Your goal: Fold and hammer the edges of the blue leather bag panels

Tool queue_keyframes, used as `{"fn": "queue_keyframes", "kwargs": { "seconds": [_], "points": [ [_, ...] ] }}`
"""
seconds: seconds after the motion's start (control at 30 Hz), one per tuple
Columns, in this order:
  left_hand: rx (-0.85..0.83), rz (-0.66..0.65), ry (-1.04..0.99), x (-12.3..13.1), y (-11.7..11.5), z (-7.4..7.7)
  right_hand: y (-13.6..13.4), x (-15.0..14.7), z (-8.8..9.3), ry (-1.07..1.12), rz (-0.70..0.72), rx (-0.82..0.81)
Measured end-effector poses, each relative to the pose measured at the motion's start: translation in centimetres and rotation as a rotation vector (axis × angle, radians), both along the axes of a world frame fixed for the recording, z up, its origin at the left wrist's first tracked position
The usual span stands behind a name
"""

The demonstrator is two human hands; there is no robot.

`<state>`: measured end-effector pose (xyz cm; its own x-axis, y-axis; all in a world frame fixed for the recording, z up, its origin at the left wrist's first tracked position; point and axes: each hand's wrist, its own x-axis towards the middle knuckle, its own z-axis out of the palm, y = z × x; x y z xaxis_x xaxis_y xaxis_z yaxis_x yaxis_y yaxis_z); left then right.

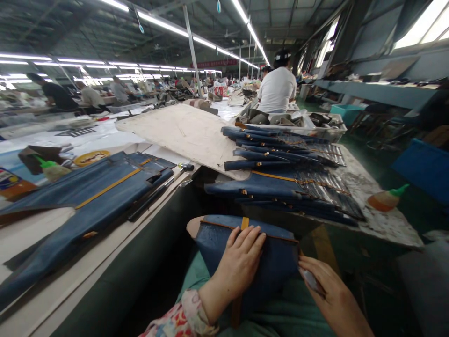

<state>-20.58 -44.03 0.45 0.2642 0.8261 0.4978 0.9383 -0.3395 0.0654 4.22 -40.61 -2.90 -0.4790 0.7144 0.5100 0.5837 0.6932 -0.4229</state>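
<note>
A dark blue leather piece (277, 262) with a yellow-orange strip and a pale rounded left end lies across my lap. My left hand (242, 257) rests flat on it, fingers side by side near the strip and the brown-edged seam. At the piece's right edge, my right hand (326, 285) is closed around a small greyish tool (311, 282), its fingertips by the edge. Most of the tool is hidden in the hand.
Stacked blue pieces (273, 182) lie beyond my lap, beside a glue bottle (386, 199) with a green tip. More blue leather (101, 192) covers the left table, near a yellow dish (91, 157). A person in white (278, 89) sits ahead.
</note>
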Motion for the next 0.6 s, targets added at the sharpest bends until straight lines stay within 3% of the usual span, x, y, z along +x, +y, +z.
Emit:
{"fn": "queue_keyframes", "kwargs": {
  "seconds": [0.13,0.37,0.6],
  "points": [
    [-0.012,-0.002,-0.065,0.5,0.5,0.4,0.0,-0.1,0.3,0.003,0.006,0.017],
    [-0.012,-0.047,0.009,-0.2,-0.4,0.2,-0.2,-0.1,0.0,-0.006,0.009,0.056],
    [-0.186,0.041,-0.044,2.0,0.9,2.4,-0.4,-0.1,0.8,-0.012,0.030,0.064]
  ]
}}
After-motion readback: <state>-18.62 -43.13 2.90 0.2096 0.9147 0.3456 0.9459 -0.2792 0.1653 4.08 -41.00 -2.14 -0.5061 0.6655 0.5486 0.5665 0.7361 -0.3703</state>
